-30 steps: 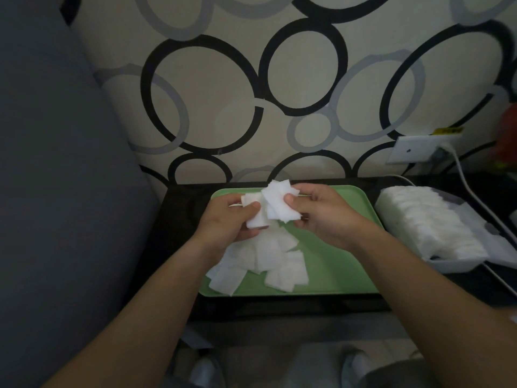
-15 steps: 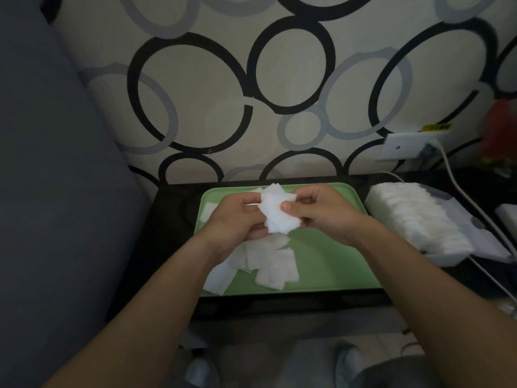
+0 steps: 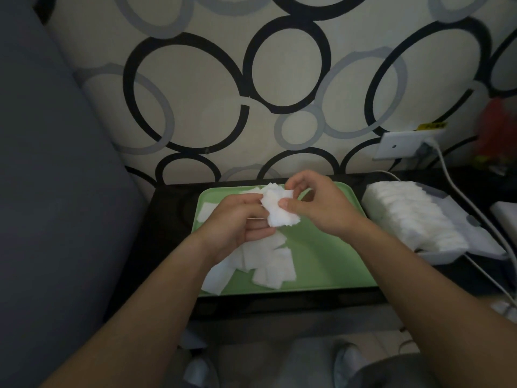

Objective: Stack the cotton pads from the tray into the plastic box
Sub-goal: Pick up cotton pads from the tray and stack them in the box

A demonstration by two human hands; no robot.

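Wall: wallpaper [image 3: 195, 93] printed with black and grey rings fills the background.
Left side: a grey upholstered surface [image 3: 56, 191] runs down the frame beside the tabletop.
Tabletop [image 3: 170, 214]: dark, set against the wall; it carries the tray and the box.
Tray [image 3: 330, 261]: green with rounded corners, at the middle of the tabletop; its right half is bare.
Plastic box [image 3: 436, 256]: just right of the tray, filled with a tight row of stacked pads [image 3: 411, 214].
Loose pads [image 3: 268, 267]: white squares overlapping in a heap on the tray's left half, and one lies apart at the far left corner.
Left hand [image 3: 235, 222]: above the tray, fingers curled on the held pads from the left.
Right hand [image 3: 321, 208]: thumb and fingers pinch the same held pads from the right.
Held pads [image 3: 279, 214]: a small uneven bundle between both hands, lifted off the tray.
Socket [image 3: 400, 145]: a white plate on the wall, with a white cable [image 3: 458, 197] running down past the box.
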